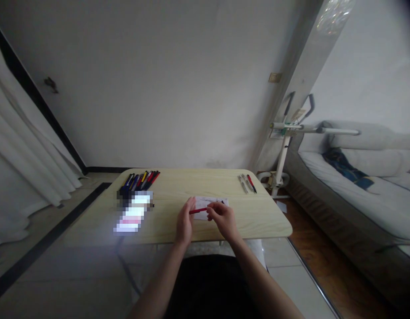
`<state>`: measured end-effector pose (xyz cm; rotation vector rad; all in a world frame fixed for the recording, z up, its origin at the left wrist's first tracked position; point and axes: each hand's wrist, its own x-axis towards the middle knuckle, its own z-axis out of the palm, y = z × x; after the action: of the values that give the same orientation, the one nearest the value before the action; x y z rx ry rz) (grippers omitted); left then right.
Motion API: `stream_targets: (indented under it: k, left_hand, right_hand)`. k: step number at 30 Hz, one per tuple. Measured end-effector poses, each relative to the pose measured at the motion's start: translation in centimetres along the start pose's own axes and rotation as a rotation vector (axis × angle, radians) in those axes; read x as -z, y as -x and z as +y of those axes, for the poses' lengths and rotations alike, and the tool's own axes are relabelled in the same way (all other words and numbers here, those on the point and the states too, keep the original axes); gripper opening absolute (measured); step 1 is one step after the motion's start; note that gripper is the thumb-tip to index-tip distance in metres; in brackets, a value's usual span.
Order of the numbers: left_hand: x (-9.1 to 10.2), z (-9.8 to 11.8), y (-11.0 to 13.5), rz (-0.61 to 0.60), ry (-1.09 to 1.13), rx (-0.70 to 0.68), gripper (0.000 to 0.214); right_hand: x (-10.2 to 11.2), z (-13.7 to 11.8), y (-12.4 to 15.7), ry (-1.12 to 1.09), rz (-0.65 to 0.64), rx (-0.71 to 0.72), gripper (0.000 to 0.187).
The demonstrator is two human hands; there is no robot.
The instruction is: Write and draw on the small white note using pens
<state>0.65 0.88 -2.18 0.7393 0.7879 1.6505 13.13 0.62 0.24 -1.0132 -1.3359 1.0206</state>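
Both my hands hold a red pen (198, 211) level over the light wooden table (258, 217). My left hand (185, 221) grips its left end with curled fingers. My right hand (221, 218) pinches the other end. Just behind the pen a small white sheet of paper (208, 203) lies flat on the table. A row of several pens (143, 180) in red, blue, black and yellow lies at the table's far left. Three more pens (247, 183), one of them red, lie at the far right.
A blurred-out patch (133, 213) covers something on the table's left. White curtains (22, 146) hang on the left. On the right are a grey sofa (364, 177) and a white stand (284, 155) on the floor beside the table.
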Motion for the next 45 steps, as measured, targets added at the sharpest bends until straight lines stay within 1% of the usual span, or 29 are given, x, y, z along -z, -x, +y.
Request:
stream_targets:
  k: [6, 9, 12, 16, 18, 23, 26, 28, 30, 32, 35, 38, 40, 43, 45]
  left_hand:
    - [0.0, 0.2, 0.2, -0.028, -0.045, -0.012, 0.036]
    - [0.0, 0.5, 0.2, -0.043, -0.082, -0.015, 0.035]
    - [-0.1, 0.6, 0.3, -0.041, -0.087, -0.021, 0.034]
    - [-0.1, 0.4, 0.2, -0.028, -0.067, -0.032, 0.034]
    - [-0.1, 0.3, 0.3, -0.041, -0.102, -0.011, 0.036]
    - [-0.1, 0.4, 0.4, -0.061, -0.208, 0.015, 0.038]
    - [0.0, 0.3, 0.3, -0.045, -0.171, -0.01, 0.034]
    - [0.0, 0.3, 0.2, -0.037, -0.132, -0.018, 0.033]
    - [-0.1, 0.3, 0.3, -0.067, -0.121, 0.013, 0.034]
    - [-0.2, 0.4, 0.3, -0.113, -0.143, 0.053, 0.035]
    - [-0.3, 0.6, 0.4, -0.147, -0.169, 0.049, 0.037]
    - [-0.2, 0.5, 0.4, -0.105, -0.139, 0.025, 0.037]
    - [-0.1, 0.4, 0.3, -0.068, -0.116, 0.027, 0.036]
    - [0.0, 0.4, 0.3, -0.055, -0.111, 0.023, 0.035]
    - [0.0, 0.4, 0.3, -0.055, -0.107, 0.01, 0.033]
  right_hand:
    - [-0.1, 0.2, 0.3, 0.058, 0.005, 0.055, 0.018]
    - [-0.1, 0.2, 0.3, 0.076, 0.007, 0.059, 0.02]
    - [0.2, 0.2, 0.3, 0.043, 0.026, 0.045, 0.019]
    - [0.7, 0.2, 0.1, -0.045, 0.102, 0.011, 0.019]
    - [0.9, 0.1, 0.0, -0.079, 0.13, -0.005, 0.019]
    - [1.6, -1.0, -0.1, -0.1, 0.138, 0.014, 0.018]
    - [2.1, -1.1, -0.1, -0.091, 0.151, 0.016, 0.019]
    - [2.2, -0.9, -0.1, -0.079, 0.186, 0.027, 0.02]
    - [2.3, -0.5, -0.1, -0.074, 0.211, 0.037, 0.021]
    - [2.2, -0.2, -0.1, -0.075, 0.194, 0.029, 0.022]
    - [2.1, 0.0, 0.0, -0.08, 0.177, 0.02, 0.022]
    - [2.0, -0.2, 0.1, -0.076, 0.2, 0.032, 0.019]
    - [2.0, -0.5, 0.0, -0.064, 0.192, 0.038, 0.017]
    - [1.7, -0.9, -0.1, -0.027, 0.15, 0.052, 0.017]
    - [1.5, -1.2, -0.2, 0.01, 0.153, 0.069, 0.018]
